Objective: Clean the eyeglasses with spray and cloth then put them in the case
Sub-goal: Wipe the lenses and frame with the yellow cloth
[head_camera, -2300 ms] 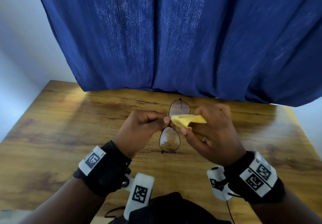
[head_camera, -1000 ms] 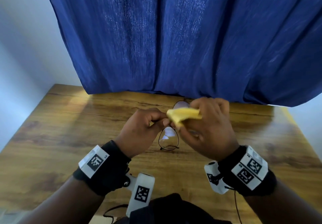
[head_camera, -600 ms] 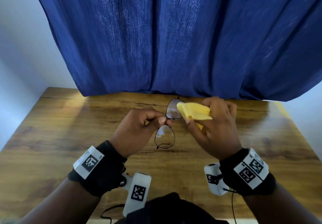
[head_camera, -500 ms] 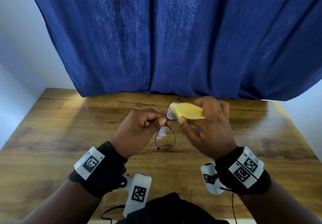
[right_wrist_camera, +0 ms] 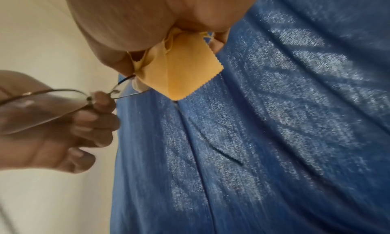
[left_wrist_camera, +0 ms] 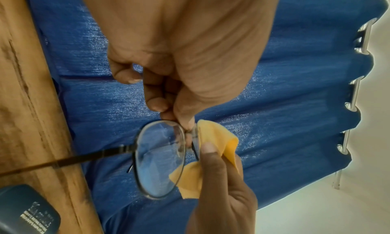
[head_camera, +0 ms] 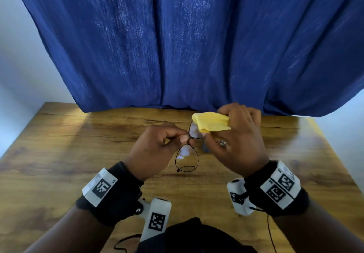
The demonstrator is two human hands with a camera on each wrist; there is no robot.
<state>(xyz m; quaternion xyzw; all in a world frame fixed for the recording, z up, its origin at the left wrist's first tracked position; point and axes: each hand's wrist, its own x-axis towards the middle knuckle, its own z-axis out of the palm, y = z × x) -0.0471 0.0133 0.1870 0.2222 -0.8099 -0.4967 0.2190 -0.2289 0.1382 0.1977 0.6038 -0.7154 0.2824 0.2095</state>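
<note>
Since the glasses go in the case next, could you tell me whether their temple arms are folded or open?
Open, at least one: in the left wrist view a temple arm sticks straight out from the eyeglasses.

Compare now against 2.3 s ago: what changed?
The right hand moved the yellow cloth from the bridge of the eyeglasses up onto the far lens, which it now covers. Unchanged: the left hand pinches the bridge, the near lens is bare, and both are above the wooden table.
</note>
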